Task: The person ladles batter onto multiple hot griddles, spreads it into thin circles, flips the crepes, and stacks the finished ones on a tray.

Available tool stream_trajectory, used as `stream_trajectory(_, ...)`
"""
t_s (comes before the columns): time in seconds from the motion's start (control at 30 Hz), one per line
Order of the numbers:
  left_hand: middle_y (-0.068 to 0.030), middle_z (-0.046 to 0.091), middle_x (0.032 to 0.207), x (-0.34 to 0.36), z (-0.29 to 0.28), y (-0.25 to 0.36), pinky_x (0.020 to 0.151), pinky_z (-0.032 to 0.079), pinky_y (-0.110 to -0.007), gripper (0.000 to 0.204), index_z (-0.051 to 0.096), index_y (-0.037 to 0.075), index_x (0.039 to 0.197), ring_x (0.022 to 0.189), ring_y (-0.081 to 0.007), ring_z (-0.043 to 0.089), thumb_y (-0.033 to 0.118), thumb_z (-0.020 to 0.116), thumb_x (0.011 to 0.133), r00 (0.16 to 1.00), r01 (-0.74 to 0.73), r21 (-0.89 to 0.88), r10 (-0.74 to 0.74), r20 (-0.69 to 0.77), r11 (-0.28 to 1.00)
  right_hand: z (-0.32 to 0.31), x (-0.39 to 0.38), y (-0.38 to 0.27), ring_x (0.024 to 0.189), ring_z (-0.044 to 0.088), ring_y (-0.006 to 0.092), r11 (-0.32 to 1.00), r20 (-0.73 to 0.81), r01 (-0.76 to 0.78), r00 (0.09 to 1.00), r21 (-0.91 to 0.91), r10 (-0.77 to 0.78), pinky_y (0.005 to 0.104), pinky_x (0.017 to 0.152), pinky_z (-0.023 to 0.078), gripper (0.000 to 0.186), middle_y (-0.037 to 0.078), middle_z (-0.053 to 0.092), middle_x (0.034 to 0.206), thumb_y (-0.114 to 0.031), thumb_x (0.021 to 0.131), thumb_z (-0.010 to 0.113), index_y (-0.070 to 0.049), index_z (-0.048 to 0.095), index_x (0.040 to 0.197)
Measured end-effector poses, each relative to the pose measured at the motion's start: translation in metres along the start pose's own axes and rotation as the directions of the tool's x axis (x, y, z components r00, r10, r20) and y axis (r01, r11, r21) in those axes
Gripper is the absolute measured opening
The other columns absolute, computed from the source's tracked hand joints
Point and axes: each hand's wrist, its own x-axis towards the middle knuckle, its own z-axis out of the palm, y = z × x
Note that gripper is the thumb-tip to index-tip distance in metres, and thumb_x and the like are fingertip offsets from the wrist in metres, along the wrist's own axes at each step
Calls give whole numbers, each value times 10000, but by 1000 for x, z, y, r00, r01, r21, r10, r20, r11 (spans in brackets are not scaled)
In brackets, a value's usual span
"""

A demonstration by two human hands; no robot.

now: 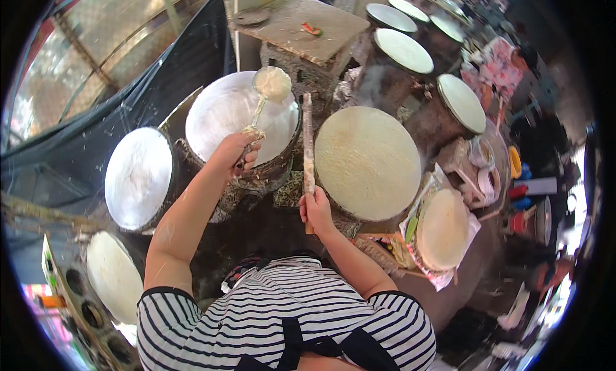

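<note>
My left hand (239,154) is closed round the batter-crusted handle of a ladle (272,84). The ladle's round, pale bowl hangs over a large whitish round griddle (215,118) on a dark drum-like stove. In my right hand (316,210) is the lower end of a long flat wooden stick (308,140), smeared with dried batter and pointing away from me. The stick stands in the gap between that griddle and another on the right, which a thin, pale yellow flatbread (367,166) covers. Whether the ladle holds batter I cannot make out for certain.
More round griddles (139,178) surround me on both sides, several at the back right. A pile of pale flatbreads (443,230) rests at the right on a cloth. A block-supported slab (314,34) stands ahead. Another person (497,69) is at the far right.
</note>
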Motion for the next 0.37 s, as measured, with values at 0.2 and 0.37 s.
stream_trajectory(0.2,-63,511,633,99,-57,-55,339,370,-301,215,526,8,908,444,-138,503,220,517,871,952,-223,739,306,24,635,64,22,25,422,462,104,998,-154,20,988,-62,-29,242,344,365,62,48,509,680,-76,898,410,-30,440,928)
stream_trajectory(0.37,-189,656,840,110,-94,-75,700,481,-476,395,509,71,1147,751,-301,657,352,523,871,803,-203,975,585,112,92,92,25,42,429,474,115,990,-219,-18,976,-141,-14,264,352,392,141,60,526,683,-91,895,429,-37,461,1021)
